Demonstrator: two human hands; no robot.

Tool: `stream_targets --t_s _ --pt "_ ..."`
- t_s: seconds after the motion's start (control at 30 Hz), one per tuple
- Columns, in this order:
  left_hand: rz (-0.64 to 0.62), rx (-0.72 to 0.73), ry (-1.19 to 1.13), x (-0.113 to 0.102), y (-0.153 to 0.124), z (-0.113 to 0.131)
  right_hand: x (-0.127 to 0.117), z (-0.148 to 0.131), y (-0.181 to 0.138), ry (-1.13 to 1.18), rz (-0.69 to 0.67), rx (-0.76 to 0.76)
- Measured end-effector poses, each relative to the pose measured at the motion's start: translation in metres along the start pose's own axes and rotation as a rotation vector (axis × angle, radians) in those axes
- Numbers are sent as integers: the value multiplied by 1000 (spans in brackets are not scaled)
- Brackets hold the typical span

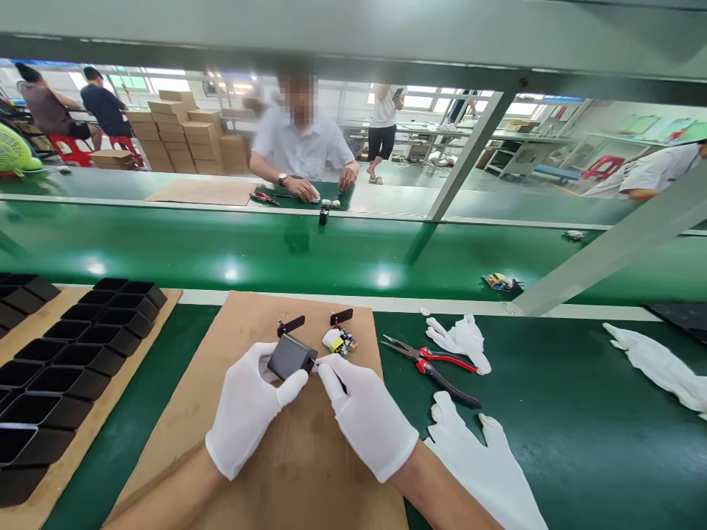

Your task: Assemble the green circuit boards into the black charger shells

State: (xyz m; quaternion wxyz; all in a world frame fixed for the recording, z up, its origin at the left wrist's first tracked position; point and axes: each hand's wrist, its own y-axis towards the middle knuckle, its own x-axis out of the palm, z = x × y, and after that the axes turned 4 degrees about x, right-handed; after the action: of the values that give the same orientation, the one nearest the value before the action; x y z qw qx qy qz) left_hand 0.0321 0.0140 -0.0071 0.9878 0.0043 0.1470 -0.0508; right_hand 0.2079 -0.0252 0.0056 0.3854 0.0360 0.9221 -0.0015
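In a white glove, my left hand grips a black box-shaped housing between thumb and fingers, tilted above the cardboard sheet. My right hand, gloved too, is closed in a pinch at the housing's right end. What its fingertips hold there is small and mostly hidden. Just beyond the hands lie a small circuit board with yellow and white parts, a flat black piece and a second flat black piece.
Red-handled pliers lie to the right beside loose white gloves. Rows of black housings stand on a board at left. Across the green conveyor, a person works. A slanted metal post rises at right.
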Motion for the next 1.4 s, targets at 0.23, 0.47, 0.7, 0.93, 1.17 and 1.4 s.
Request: stream_targets --t_s 0.23,0.47,0.7,0.93,1.17,1.4 --pt "-113 -147 -687 -10 10 -1 8 21 3 -351 191 -249" --pt "-177 -87 -829 -6 10 -9 11 19 2 -464 280 -410" --pt "-193 -87 -865 -4 7 -10 8 14 -2 -359 252 -404" --pt "-189 -99 -857 -4 5 -5 5 3 -8 -270 300 -480" --pt "-211 -6 -736 -5 6 -1 2 1 -10 -248 340 -511" --pt "225 162 -76 6 -4 -7 9 -10 -14 354 84 -104"
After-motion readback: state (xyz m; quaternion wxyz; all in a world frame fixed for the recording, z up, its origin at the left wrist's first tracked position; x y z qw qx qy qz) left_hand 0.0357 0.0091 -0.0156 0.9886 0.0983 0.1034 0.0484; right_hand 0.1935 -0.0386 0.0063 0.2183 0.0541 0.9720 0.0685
